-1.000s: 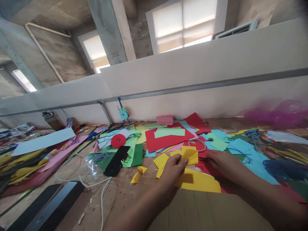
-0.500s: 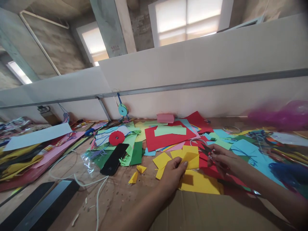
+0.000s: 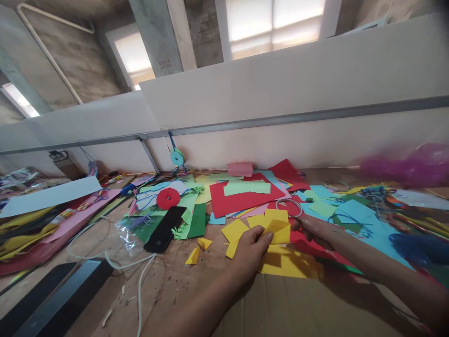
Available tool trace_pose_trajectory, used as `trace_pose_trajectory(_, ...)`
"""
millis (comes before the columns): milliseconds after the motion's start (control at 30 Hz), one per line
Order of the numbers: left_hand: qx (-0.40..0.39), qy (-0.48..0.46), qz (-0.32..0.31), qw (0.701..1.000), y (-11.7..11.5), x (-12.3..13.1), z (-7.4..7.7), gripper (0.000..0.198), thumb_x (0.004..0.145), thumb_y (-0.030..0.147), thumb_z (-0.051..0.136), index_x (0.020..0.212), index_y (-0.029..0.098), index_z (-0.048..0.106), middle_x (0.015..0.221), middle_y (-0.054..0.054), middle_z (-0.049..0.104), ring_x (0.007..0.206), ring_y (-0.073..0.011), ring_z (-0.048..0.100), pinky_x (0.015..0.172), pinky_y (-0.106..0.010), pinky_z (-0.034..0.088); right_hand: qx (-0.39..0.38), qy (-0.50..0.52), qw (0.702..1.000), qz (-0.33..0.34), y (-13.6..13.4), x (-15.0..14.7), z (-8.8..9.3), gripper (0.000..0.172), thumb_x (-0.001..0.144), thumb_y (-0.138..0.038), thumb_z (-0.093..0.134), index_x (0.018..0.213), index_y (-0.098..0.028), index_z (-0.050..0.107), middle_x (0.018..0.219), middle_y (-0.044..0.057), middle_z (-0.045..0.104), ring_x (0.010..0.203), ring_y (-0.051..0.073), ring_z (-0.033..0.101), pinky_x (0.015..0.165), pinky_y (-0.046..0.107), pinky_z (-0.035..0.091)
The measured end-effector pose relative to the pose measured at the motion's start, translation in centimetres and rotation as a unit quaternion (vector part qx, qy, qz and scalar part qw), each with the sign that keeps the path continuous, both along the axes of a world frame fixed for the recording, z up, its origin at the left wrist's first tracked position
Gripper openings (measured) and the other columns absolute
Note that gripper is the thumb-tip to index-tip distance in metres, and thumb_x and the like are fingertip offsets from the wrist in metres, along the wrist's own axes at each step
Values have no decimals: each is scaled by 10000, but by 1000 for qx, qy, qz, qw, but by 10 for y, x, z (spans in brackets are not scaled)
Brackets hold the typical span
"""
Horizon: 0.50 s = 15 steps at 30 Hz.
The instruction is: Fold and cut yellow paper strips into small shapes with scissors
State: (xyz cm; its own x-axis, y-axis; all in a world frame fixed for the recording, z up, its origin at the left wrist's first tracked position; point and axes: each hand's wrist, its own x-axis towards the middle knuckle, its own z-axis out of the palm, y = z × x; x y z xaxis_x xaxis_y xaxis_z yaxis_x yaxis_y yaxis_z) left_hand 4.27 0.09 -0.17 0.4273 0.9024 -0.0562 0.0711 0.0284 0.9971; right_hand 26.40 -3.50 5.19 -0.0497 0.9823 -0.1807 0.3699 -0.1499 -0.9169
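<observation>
My left hand pinches a folded piece of yellow paper between thumb and fingers. More yellow paper pieces lie just beside and behind that hand, and a larger yellow sheet is beneath it. To the right, my right hand is closed around small dark scissors near the paper's right edge. Most of the scissors is hidden by the fingers, so whether the blades touch the paper is unclear. Two small folded yellow scraps rest on the table to the left.
A black phone and a white cable lie left of my hands. Red sheets and blue paper spread behind and to the right. A cardboard piece is in front. A white partition stands behind the table.
My right hand has turned and its fingers now cover most of the scissors, whose blades showed more before. The left hand keeps its pinch on the yellow paper. The view has shifted slightly.
</observation>
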Motion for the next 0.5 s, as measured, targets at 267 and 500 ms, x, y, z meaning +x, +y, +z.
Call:
trace_pose_trajectory(267, -2, -6, 2, 1000, -2, 1, 6, 346, 833, 460, 573, 675, 195, 416, 591, 62, 367, 543, -87, 300, 527, -243, 224, -12, 16, 998, 67, -1, -1, 0, 440, 885, -640, 473, 934, -248, 667, 763, 2, 544, 672, 168, 439, 574, 261, 338)
trace_pose_trajectory(500, -11, -5, -4, 1000, -4, 1, 8, 344, 825, 458, 583, 681, 189, 425, 613, 55, 374, 572, -90, 321, 537, -238, 237, -1, -8, 998, 59, 0, 1, -3, 425, 882, -629, 488, 952, -269, 701, 818, 25, 589, 788, 216, 507, 641, 288, 366)
